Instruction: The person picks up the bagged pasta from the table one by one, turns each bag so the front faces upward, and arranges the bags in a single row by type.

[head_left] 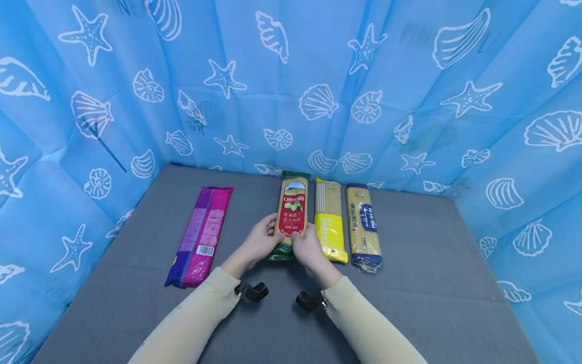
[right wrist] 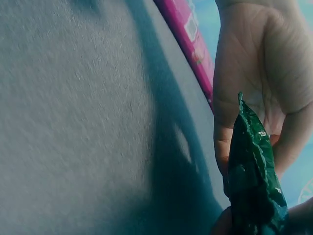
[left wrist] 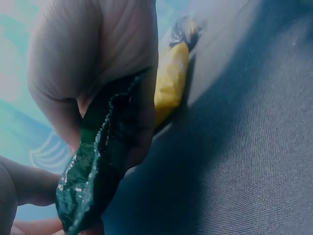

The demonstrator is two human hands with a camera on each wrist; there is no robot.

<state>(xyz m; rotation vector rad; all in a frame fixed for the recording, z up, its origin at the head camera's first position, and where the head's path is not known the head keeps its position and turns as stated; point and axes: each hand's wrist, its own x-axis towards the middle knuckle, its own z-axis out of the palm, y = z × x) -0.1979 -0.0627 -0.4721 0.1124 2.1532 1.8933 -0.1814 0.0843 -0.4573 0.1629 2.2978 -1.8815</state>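
Note:
Both hands hold a pack of pasta (head_left: 292,205) with a red oval label and green ends. My left hand (head_left: 260,238) grips its lower left edge, thumb on the front. Opposite it, my right hand (head_left: 312,250) grips the lower right edge, its thumb also on the label side. The crinkled green end (left wrist: 93,156) of the pack points at the camera in the left wrist view, raised over the cloth. From the right wrist view the same green end (right wrist: 254,171) shows between the two hands, whose hidden fingers lie behind the wrapper.
Right of the held pack lies a yellow pasta pack (head_left: 332,230), then a spaghetti pack with blue ends (head_left: 364,227). A magenta and purple pack (head_left: 200,237) lies to the left. Grey cloth (head_left: 432,283) covers the table; a blue shell-print curtain (head_left: 291,76) surrounds it.

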